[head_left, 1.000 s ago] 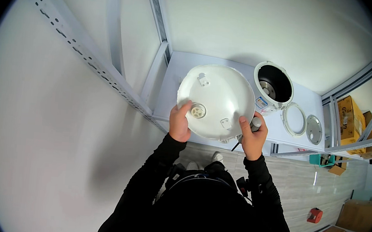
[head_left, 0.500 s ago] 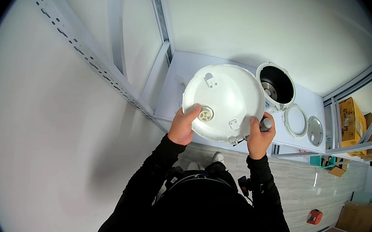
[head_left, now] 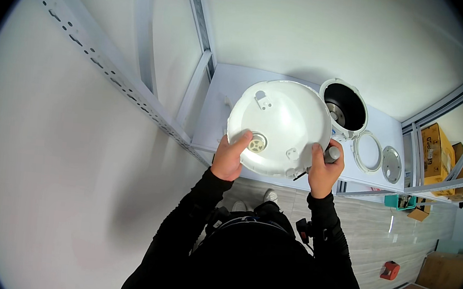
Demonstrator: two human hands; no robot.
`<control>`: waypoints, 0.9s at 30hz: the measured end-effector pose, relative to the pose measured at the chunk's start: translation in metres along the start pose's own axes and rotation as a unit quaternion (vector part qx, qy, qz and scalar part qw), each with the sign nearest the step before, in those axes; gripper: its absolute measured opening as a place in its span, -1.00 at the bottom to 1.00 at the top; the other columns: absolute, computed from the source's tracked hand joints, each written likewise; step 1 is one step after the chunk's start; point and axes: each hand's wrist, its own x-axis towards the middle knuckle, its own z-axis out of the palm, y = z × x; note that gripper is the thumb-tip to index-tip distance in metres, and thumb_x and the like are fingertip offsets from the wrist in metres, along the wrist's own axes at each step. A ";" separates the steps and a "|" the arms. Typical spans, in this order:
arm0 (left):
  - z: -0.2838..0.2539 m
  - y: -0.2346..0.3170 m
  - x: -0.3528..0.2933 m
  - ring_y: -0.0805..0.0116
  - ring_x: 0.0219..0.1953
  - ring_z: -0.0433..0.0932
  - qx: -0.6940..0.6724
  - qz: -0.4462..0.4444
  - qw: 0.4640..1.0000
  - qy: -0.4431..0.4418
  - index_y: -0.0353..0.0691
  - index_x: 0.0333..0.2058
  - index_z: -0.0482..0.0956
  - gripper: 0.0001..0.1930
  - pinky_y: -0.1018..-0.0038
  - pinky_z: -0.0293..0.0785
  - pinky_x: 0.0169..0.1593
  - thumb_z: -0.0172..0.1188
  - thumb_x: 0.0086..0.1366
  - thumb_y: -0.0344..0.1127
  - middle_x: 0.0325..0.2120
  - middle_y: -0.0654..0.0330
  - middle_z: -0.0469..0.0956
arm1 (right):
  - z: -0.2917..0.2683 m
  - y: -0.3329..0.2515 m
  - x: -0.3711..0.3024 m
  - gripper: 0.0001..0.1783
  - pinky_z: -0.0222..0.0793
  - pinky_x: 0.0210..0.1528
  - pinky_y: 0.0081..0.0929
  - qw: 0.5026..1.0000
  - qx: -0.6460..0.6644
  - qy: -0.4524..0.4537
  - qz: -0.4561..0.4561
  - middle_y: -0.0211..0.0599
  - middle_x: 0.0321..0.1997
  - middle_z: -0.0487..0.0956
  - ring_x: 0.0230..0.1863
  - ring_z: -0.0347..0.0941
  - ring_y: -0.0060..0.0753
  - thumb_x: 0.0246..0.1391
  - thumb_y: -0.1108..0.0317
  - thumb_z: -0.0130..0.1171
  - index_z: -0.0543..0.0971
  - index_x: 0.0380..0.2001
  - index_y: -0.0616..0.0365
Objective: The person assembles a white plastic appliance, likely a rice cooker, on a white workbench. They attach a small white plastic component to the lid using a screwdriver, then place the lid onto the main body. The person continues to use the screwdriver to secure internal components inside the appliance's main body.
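Between my hands I hold a round white rice cooker lid shell (head_left: pixel 287 119), its hollow inner side facing up. My left hand (head_left: pixel 229 160) grips its lower left edge, the thumb beside a small round slotted vent (head_left: pixel 257 142). My right hand (head_left: pixel 325 173) clasps the lower right edge, thumb on top. Against that palm it also keeps a screwdriver (head_left: pixel 332 153) with a grey handle; its dark shaft shows below the rim. Fingers under the shell are hidden. Just beyond on the right stands the rice cooker body (head_left: pixel 350 103), open, with a dark interior and a metal heating plate.
On the white table (head_left: pixel 223 85), a pale ring (head_left: pixel 356 152) and a perforated grey metal disc (head_left: pixel 392 164) lie to the right. Metal shelf posts (head_left: pixel 110 71) rise on the left. Yellow boxes (head_left: pixel 437 159), a teal bin (head_left: pixel 396 202) and a red object (head_left: pixel 390 270) are farther right.
The lid shell and my right hand have shifted very slightly to the right, with a small tilt of the shell. Both grips stay the same.
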 end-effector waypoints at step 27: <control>0.004 -0.016 0.004 0.37 0.11 0.51 0.077 0.157 0.984 -0.026 -0.35 0.25 0.33 -0.50 0.37 0.44 0.21 0.23 0.40 -0.35 0.06 0.10 0.53 | 0.071 -0.028 -0.017 -0.48 0.59 -0.22 -0.25 0.938 -0.162 -0.220 -0.216 -0.02 -0.16 0.69 -0.22 0.69 0.03 0.02 0.36 0.48 0.52 0.04 0.20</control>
